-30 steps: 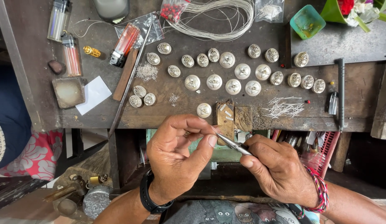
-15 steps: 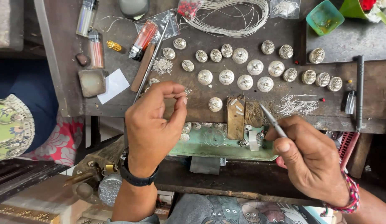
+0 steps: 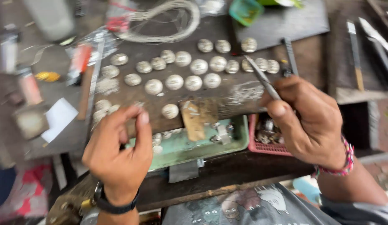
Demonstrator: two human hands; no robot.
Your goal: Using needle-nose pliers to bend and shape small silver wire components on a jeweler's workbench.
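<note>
Tweezers [image 3: 263, 79] sit pinched in right hand [image 3: 308, 121]; left hand [image 3: 119, 156] pinches air.

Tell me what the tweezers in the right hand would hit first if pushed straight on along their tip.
Probably the round silver buttons at the right end of the middle row: the tweezers in the right hand point up-left at them. Their height above the bench is unclear.
</note>
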